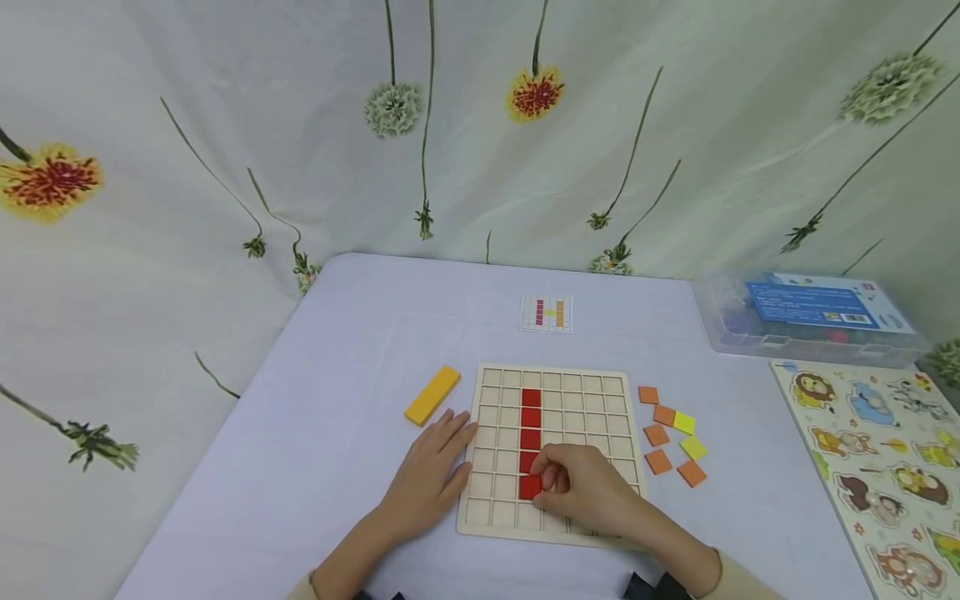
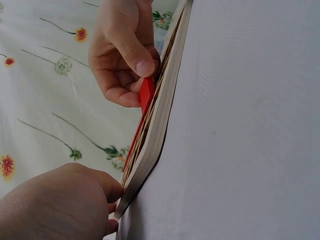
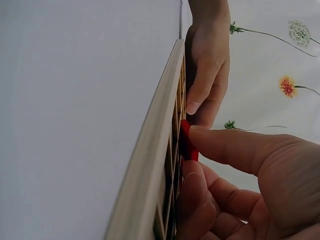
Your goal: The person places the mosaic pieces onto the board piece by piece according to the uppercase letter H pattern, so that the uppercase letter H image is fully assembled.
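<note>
A wooden grid board (image 1: 551,537) lies on the table, with a column of red square tiles (image 1: 531,418) in its cells. At the near end of that column my right hand (image 1: 588,487) pinches a red tile (image 1: 529,487) between thumb and fingers. In the right wrist view this red tile (image 3: 187,142) stands tilted against the grid, its thumb-side edge raised. My left hand (image 1: 427,475) rests with extended fingers along the board's left edge; its fingertips touch the rim in the left wrist view, though part of that hand is cut off there.
Orange tiles (image 1: 658,461) and yellow tiles (image 1: 693,448) lie loose right of the board. A yellow-orange bar (image 1: 432,395) lies to its left. Beyond it is a small pattern card (image 1: 547,313). A clear plastic box (image 1: 817,337) and an animal picture board (image 1: 873,467) occupy the right side.
</note>
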A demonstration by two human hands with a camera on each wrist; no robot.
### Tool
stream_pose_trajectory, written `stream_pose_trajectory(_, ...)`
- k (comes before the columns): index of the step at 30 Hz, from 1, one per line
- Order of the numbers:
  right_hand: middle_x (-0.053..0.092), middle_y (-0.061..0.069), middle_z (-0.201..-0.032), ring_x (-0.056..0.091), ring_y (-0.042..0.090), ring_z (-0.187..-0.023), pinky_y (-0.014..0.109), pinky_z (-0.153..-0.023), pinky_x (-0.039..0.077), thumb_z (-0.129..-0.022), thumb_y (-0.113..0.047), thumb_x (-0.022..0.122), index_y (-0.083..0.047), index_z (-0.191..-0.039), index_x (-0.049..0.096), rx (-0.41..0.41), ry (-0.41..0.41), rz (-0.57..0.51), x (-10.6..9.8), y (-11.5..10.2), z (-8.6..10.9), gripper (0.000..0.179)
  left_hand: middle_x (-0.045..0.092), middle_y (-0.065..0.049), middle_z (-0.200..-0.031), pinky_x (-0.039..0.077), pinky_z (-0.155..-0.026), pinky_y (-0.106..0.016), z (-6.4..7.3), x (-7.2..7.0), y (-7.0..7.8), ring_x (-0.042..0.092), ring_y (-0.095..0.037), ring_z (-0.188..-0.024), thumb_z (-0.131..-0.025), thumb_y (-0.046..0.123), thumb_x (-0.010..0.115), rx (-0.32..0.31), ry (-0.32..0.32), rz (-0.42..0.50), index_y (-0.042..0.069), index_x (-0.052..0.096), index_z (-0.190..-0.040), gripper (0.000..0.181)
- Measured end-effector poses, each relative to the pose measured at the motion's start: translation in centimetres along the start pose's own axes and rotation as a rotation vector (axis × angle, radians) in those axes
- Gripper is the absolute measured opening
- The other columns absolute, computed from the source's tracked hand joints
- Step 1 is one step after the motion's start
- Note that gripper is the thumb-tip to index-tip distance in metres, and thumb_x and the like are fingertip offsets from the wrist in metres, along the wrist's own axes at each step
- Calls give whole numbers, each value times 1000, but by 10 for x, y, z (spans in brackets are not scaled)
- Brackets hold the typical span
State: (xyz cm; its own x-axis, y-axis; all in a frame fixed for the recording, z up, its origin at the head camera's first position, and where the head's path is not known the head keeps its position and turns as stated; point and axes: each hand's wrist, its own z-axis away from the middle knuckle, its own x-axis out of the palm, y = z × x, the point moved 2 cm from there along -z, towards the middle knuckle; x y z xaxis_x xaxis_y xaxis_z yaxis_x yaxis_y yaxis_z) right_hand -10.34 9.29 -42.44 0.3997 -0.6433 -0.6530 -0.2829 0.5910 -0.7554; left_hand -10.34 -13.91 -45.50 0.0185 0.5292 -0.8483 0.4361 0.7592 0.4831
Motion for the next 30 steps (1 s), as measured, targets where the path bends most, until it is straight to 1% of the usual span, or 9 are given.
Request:
stream_pose_trajectory(11, 54, -10, -72, 47, 2, -58, 19, -52, 43, -76, -9, 80, -13, -89, 65, 5, 10, 23, 0, -1, 0, 20, 46, -11, -150, 29, -117, -53, 0, 0, 0, 33, -32, -145, -92, 16, 61, 18, 18, -6, 7, 53, -140, 50)
stream_pose_trajectory(17, 55, -11, -71, 46, 1, -57, 18, -51, 42, -74, -9, 81, -13, -89, 64, -4, 16, 37, 0, -2, 0, 22, 46, -13, -150, 28, -117, -54, 0, 0, 0, 33, -34, -145, -92, 14, 60, 25, 18, 11, 5, 53, -139, 49)
stream_pose_trajectory(22, 56, -11, -72, 47, 1, -58, 18, -52, 42, -74, -10, 82, -13, -91, 65, -5, 9, 28, -2, -4, 0, 24, 46, -14, -149, 28, -117, -54, 0, -1, 0, 33, -35, -145, -92, 13, 60, 29, 19, 14, 5, 52, -139, 49)
stream_pose_trajectory(26, 58, -10, -74, 50, 3, -62, 19, -55, 46, -76, -9, 80, -12, -94, 66, -1, 10, -14, -8, -4, 2, 23, 46, -14, -149, 29, -117, -54, 0, -1, 0, 33, -35, -144, -92, 14, 60, 35, 21, 6, 5, 52, -140, 49)
stream_pose_trajectory(29, 59, -9, -77, 52, 3, -66, 19, -57, 47, -77, -8, 79, -11, -98, 68, -19, 41, -33, -18, -3, 4, 23, 46, -14, -149, 29, -117, -53, 0, -1, 0, 34, -35, -144, -92, 14, 60, 38, 21, 5, 5, 52, -139, 49)
stream_pose_trajectory(30, 60, -8, -78, 52, 2, -67, 18, -56, 46, -78, -8, 79, -10, -98, 68, -37, 61, -33, -22, -2, 5, 24, 46, -13, -149, 29, -117, -53, 0, -1, 0, 34, -35, -144, -92, 14, 60, 39, 20, 3, 5, 52, -139, 49)
